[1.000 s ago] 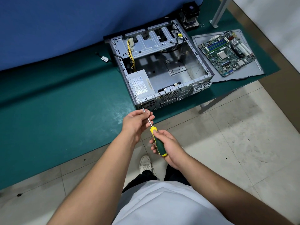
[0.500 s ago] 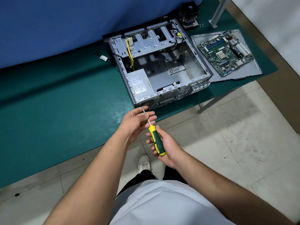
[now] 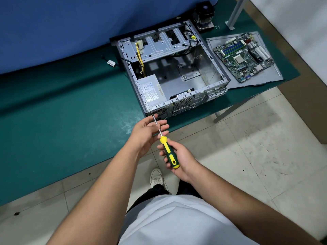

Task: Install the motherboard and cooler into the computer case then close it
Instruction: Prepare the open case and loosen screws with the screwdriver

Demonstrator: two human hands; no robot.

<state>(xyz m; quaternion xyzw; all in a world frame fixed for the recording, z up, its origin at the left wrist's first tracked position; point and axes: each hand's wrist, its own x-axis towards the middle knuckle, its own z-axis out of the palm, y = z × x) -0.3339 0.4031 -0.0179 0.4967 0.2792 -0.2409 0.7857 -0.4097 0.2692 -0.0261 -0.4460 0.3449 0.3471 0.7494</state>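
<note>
Against the pictures from a second earlier, little has shifted: the screwdriver (image 3: 169, 152) tip has stayed at the near left corner of the computer case (image 3: 177, 82), with both hands in nearly the same posture. This probably means a rear-corner screw is still being worked, and installation proper has not begun.

From left to right:

- The green desk (image 3: 62, 112) carries a small loose connector (image 3: 111, 63) near the blue backdrop.
- The left hand (image 3: 147, 132) is loosely open, its fingers steadying the metal shaft from beneath.
- The right hand (image 3: 178, 159) is wrapped around the yellow-and-green handle.
- The case lies open on its side. The power supply (image 3: 153, 91) sits in the near left compartment; the main bay is bare metal.
- The motherboard (image 3: 245, 56) rests on a grey panel (image 3: 269, 80), just beside the case's right wall.
- The cooler (image 3: 205, 16) stands at the desk's far edge, behind the case.

Obstructions: loose yellow and black cables (image 3: 140, 59) hang inside the case and could foul the board when lowered. The panel overhangs the desk's near edge.
</note>
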